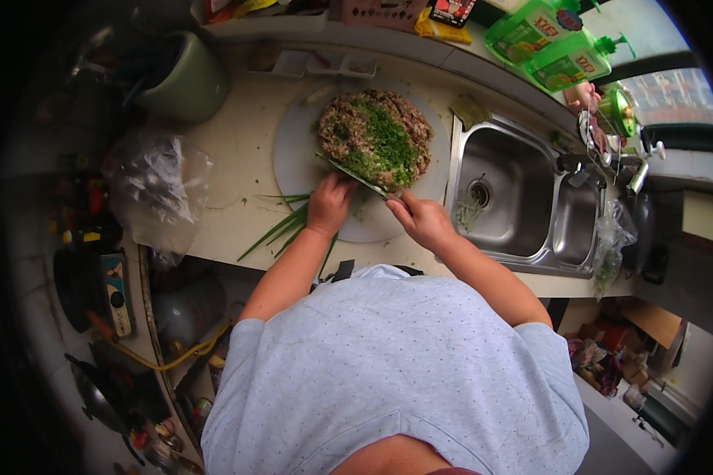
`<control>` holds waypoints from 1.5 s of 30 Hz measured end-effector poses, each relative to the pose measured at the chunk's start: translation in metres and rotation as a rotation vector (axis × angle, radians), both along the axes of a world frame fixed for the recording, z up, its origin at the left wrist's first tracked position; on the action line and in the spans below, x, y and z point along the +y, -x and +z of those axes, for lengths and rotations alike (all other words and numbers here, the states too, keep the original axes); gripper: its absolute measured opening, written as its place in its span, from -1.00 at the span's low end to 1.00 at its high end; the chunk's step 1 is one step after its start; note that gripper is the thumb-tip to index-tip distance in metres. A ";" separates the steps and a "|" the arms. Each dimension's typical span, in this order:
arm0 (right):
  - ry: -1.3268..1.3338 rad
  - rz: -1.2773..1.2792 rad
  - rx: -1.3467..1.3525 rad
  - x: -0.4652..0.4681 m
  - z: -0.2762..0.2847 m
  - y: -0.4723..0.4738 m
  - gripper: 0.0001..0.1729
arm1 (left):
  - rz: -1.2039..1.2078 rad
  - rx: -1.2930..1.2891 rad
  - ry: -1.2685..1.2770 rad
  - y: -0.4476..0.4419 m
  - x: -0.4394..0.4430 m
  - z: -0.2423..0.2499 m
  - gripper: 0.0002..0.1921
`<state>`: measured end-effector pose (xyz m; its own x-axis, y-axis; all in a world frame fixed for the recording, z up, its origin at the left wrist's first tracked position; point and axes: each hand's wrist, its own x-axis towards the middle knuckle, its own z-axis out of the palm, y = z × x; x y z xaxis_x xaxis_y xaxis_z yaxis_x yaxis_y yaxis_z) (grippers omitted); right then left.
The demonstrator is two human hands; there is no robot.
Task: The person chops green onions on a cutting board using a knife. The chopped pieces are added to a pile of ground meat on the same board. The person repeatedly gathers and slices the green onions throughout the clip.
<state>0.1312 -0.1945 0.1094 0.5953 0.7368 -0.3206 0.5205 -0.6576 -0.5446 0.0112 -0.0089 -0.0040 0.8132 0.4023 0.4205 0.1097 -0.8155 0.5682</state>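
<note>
A large mound of minced meat (347, 122) lies on a round pale cutting board (294, 148), with chopped green onion (392, 139) spread over its top and near side. My right hand (419, 217) grips the handle of a kitchen knife (356, 176), whose blade stands along the mound's near edge. Just on the near side of that blade, my left hand (331, 202) is bent over long green onion stalks (285, 228). The stalks fan out over the counter to the left; their ends under my fingers are hidden.
A steel double sink (505, 184) adjoins the board on the right, with green scraps near its drain. Left are a clear plastic bag (160, 190) and a green bin-like container (196, 77). Small white trays (290, 63) sit behind; green pump bottles (570, 62) stand on the ledge.
</note>
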 end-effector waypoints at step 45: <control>-0.060 0.062 -0.110 0.000 -0.017 0.015 -0.55 | -0.045 0.055 -0.067 0.011 0.003 0.000 -0.78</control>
<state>0.1166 -0.1949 0.0928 0.5770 0.7894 -0.2098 0.6180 -0.5899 -0.5197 -0.0001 -0.0056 -0.0041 0.8524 0.3377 0.3991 0.1022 -0.8563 0.5062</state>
